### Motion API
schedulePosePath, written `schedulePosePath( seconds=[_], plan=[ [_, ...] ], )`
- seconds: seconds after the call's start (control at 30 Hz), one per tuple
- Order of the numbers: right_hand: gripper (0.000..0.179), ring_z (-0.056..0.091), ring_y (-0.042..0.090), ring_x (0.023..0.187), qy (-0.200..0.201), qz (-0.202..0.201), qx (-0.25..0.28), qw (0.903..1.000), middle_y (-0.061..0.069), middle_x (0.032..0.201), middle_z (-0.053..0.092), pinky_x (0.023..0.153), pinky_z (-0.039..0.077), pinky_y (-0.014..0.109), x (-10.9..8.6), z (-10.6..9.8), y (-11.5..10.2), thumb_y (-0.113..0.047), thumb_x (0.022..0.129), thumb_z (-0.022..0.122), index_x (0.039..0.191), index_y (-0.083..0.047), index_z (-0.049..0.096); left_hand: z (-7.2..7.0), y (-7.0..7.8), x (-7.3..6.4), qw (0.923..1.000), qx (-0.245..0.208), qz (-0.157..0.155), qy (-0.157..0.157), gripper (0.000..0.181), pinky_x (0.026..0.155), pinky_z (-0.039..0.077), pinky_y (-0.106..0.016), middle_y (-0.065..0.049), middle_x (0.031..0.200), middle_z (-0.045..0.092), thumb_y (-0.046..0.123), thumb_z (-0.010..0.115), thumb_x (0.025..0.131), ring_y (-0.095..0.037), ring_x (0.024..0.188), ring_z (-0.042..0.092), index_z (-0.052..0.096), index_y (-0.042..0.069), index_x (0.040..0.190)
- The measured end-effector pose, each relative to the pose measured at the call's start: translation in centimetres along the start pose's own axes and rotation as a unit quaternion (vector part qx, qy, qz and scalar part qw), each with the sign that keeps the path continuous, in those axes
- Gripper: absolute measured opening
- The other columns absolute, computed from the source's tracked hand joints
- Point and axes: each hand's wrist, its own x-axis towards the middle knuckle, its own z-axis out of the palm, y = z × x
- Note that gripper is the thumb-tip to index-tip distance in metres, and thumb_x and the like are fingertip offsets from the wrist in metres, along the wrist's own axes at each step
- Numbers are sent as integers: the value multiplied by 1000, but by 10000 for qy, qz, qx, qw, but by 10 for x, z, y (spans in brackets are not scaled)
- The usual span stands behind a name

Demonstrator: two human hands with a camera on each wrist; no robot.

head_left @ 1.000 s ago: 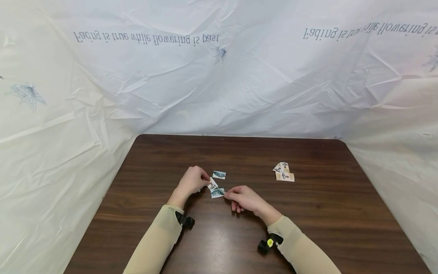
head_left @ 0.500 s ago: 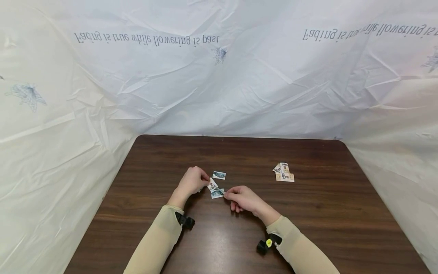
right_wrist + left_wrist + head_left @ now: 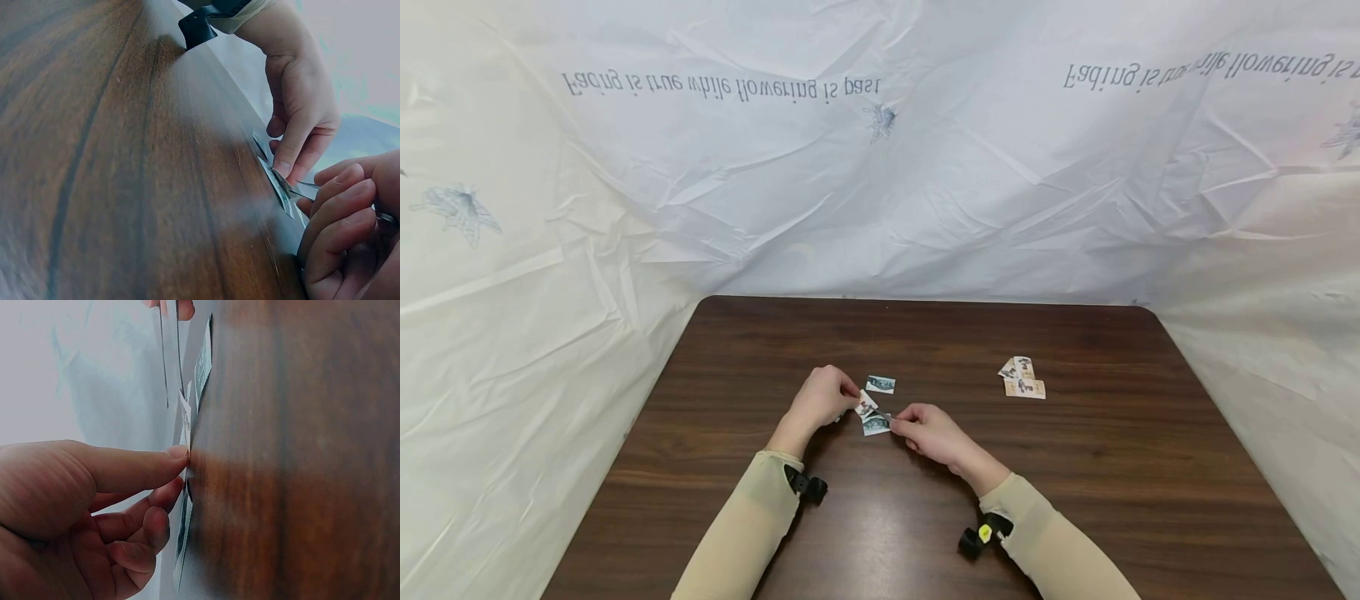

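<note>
right hand shifted; left hand partly screens a probable stamp

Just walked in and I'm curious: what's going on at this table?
A person's left hand pinches a small stamp-like paper while the right hand holds what look like tweezers, prongs apart, near its edge. Teal-printed papers lie close by on the table; a group of orange-printed ones sits farther right, away from both hands.
</note>
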Motion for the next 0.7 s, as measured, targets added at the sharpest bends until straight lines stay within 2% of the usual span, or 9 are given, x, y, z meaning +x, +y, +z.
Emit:
schedulePosePath(
  seconds=[0.47, 0.7],
  plan=[
    [12, 42, 10, 51, 129, -78, -103, 9998, -3, 60, 50, 46, 33, 23, 4, 6, 0, -18, 95, 65, 96, -6, 66, 0, 0, 1, 10000, -65, -56, -42, 4, 66, 49, -29, 9, 74, 69, 13, 83, 80, -10, 66, 58, 80, 16, 80],
    [13, 43, 10, 52, 112, -61, -87, 9999, -3, 60, 50, 47, 33, 23, 4, 5, -1, -18, 95, 65, 95, -6, 66, -3, 0, -1, 9999, -33, 91, -37, 4, 66, 49, -29, 10, 73, 69, 13, 83, 80, -9, 65, 58, 81, 16, 82]
  ],
)
